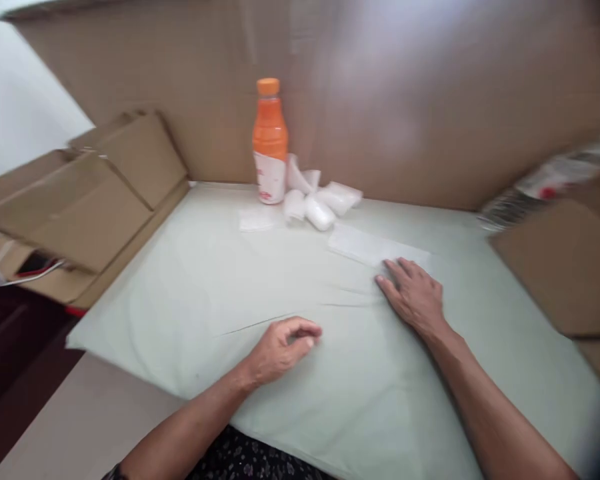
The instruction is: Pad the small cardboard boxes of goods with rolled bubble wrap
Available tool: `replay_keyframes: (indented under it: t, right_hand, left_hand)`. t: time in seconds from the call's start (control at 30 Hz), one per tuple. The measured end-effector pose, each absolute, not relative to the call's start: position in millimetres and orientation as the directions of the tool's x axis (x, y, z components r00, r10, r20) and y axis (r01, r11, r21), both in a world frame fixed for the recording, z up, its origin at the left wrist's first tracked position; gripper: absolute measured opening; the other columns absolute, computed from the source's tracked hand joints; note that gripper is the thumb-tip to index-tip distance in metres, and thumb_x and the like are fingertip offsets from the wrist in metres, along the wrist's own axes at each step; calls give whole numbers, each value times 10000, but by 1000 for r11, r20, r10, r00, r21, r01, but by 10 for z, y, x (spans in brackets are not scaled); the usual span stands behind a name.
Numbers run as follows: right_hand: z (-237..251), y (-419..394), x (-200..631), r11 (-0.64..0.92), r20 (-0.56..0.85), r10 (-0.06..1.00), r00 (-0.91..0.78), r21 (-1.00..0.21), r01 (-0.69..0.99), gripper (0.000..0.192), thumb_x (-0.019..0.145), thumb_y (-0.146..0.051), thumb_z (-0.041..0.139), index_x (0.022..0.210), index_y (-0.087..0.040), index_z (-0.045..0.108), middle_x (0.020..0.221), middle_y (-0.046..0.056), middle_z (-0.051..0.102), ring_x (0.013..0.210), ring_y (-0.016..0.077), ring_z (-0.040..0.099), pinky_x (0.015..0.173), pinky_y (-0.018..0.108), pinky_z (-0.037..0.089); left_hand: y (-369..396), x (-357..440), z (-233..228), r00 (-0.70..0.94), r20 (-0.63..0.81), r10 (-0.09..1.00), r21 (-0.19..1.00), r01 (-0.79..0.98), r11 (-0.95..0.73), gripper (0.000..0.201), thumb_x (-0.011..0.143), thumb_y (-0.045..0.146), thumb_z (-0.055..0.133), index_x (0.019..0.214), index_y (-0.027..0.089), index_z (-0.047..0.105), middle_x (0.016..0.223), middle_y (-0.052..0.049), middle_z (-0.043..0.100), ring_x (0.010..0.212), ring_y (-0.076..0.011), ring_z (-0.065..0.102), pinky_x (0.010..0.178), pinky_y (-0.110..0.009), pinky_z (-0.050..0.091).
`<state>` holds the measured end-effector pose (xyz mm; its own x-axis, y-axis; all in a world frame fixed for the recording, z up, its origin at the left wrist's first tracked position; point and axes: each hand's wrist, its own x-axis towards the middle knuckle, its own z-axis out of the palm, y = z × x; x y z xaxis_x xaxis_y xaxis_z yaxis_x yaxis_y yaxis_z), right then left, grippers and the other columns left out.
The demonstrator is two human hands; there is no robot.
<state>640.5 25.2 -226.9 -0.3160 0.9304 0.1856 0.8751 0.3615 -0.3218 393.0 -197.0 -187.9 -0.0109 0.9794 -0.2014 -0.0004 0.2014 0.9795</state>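
My right hand (416,293) lies palm down at the right of the pale green cloth, its fingers spread. Its fingertips touch the near edge of a flat, thin white strip (360,245), partly covering its right end. Nearer to me, my left hand (283,350) rests on the cloth with fingers loosely curled, a gap between thumb and forefinger, and nothing visible in it. Beyond the hands is a small pile of rolled white pieces (320,212); their material is too blurred to tell. A smaller flat white piece (257,219) lies left of the pile.
An orange bottle (271,140) with a white label stands upright behind the pile. A tall cardboard wall (205,87) closes off the back. Cardboard flaps (100,187) flank the left. At right, a clear plastic bottle (540,190) lies by more cardboard (560,267). Creases cross the cloth (190,280).
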Motion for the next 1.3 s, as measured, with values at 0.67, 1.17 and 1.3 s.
replay_keyframes:
  t: [0.67, 1.17, 1.3]
  right_hand:
    - [-2444, 379, 4495, 740, 342, 646, -683, -60, 670, 624, 1007, -572, 228, 1335, -216, 621, 1460, 134, 585, 1359, 332, 530, 1018, 528, 478]
    - [-2520, 387, 4592, 750, 418, 627, -658, -94, 655, 622, 988, -610, 245, 1229, -210, 657, 1375, 153, 640, 1254, 360, 605, 894, 521, 511]
    - [-2543, 396, 4601, 748, 427, 628, -651, -100, 656, 601, 986, -609, 262, 1211, -227, 667, 1380, 164, 638, 1260, 358, 598, 899, 521, 502]
  left_hand:
    - [-2563, 1159, -1388, -528, 540, 655, 425, 843, 329, 323, 864, 260, 590, 1155, 188, 711, 1340, -155, 622, 1279, -327, 543, 1131, -549, 405]
    - [-2859, 538, -1195, -482, 814, 325, 207, 763, 612, 601, 760, 239, 627, 1351, 148, 568, 1574, -219, 371, 1481, -417, 305, 1197, -582, 223]
    - [-2900, 378, -982, -492, 818, 299, 225, 751, 621, 702, 772, 268, 631, 1443, 123, 486, 1566, -228, 399, 1488, -409, 315, 1219, -576, 191]
